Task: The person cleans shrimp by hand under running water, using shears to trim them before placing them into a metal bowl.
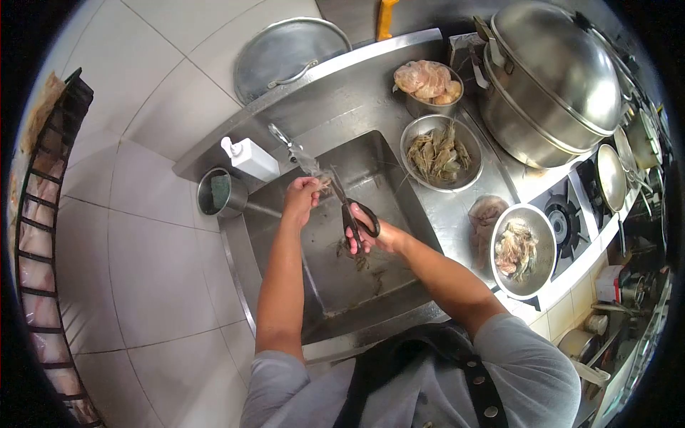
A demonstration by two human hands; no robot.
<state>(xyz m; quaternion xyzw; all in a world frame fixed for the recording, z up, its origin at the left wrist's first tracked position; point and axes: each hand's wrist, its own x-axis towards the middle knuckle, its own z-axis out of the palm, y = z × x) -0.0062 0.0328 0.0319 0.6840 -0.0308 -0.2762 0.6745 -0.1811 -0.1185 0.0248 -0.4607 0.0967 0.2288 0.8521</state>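
Both hands work mid-sink (pixel 399 203): left hand (pixel 301 196) grips a shrimp (pixel 325 184), right hand (pixel 371 235) holds scissors (pixel 351 210).

Bright, even overhead light with soft glare on the steel sink (pixel 371 160) and big pot lid (pixel 564 64), strong fisheye bending, black vignetted corners, slight blur toward edges.

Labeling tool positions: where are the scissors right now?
In the head view, the scissors are in the right hand over the sink, blades pointing up toward the shrimp in the left hand under the faucet.
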